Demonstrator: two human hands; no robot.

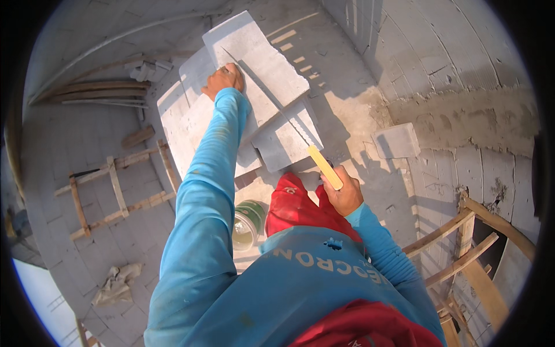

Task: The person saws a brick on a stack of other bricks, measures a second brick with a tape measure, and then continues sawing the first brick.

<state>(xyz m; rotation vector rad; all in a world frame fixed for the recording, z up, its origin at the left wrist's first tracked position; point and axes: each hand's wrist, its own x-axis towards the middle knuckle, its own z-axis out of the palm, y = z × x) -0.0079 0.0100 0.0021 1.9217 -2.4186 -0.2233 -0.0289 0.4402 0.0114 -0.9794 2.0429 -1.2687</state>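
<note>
Head view: upright, looking down on block stack, hand saw and both hands.
Wooden frame, left: ladder-like [115, 187], left of stack, well apart from the saw.
Left hand: on the stack [225, 80], just left of the blade's far part; fingers curled, loosely bunched; seems to press on block; fingertips partly hidden, full grip can't tell.
Bucket: green and white [254, 212], near side of stack, by the legs.
Top block: pale grey [273, 68], up-left from right hand; right edge ragged, overhangs lower block [282, 141].
Hand saw: blade [300, 131] slants from upper left to lower right, over top block; depth into it can't tell.
Saw handle: yellow [323, 165], past the stack's near edge; right hand nearer.
Right hand: closed round handle end [346, 192], just beside red trousers [289, 202]; thigh crowds its left.
Room: sunlit floor [352, 124] right of stack, up to loose slab [397, 141] near wall [462, 124].
</note>
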